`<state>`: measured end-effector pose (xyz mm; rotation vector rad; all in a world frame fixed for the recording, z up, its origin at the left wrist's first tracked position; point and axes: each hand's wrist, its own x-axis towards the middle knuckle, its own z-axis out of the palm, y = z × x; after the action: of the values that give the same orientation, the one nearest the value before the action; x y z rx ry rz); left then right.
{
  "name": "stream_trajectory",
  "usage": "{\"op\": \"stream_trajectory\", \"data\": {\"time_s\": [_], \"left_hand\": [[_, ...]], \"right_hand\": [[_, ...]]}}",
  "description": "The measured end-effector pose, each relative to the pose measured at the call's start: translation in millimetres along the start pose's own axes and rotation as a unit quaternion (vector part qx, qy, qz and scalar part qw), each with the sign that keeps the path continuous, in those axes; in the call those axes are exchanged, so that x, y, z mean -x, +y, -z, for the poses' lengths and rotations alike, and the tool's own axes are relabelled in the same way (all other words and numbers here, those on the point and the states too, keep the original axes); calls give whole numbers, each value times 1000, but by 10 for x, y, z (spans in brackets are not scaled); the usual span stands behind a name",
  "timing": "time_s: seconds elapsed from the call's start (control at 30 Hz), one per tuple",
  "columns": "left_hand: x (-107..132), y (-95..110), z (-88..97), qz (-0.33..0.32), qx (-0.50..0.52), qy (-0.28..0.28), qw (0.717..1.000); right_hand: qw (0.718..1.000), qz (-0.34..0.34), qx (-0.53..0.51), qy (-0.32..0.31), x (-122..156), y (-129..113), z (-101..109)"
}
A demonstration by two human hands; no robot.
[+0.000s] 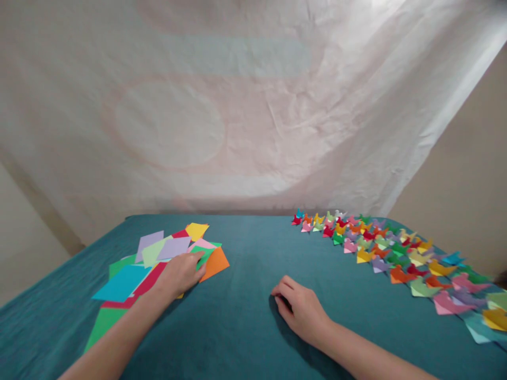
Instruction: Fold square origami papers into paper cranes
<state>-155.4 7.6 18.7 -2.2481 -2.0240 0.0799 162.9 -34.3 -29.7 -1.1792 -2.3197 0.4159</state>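
Note:
My left hand (180, 274) lies on a loose spread of coloured paper squares (158, 258) at the left of the table, its fingers closed over a green sheet (204, 254) beside an orange one (216, 262). Whether it grips the sheet or only presses on it is unclear. My right hand (297, 309) rests on the teal tablecloth (245, 316) near the middle, fingers curled loosely under, nothing visible in it.
Several folded paper birds (396, 253) in many colours stand in rows along the right side of the table, from the far edge to the near right corner. A creased white sheet (253, 105) hangs behind the table.

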Motion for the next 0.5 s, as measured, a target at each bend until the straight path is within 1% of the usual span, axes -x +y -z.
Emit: {"op": "stream_trajectory", "data": {"time_s": [0.13,0.33,0.5], "left_hand": [[-2,-4,13,-7,0,2,1000],[-9,-50,2,0,33,15,999],[0,-67,60,-4,78,0,997]], "right_hand": [[1000,-2,0,0,1,-2,3],[1000,-1,-2,2,-5,-6,9],[1000,0,0,5,1,-8,15]]}}
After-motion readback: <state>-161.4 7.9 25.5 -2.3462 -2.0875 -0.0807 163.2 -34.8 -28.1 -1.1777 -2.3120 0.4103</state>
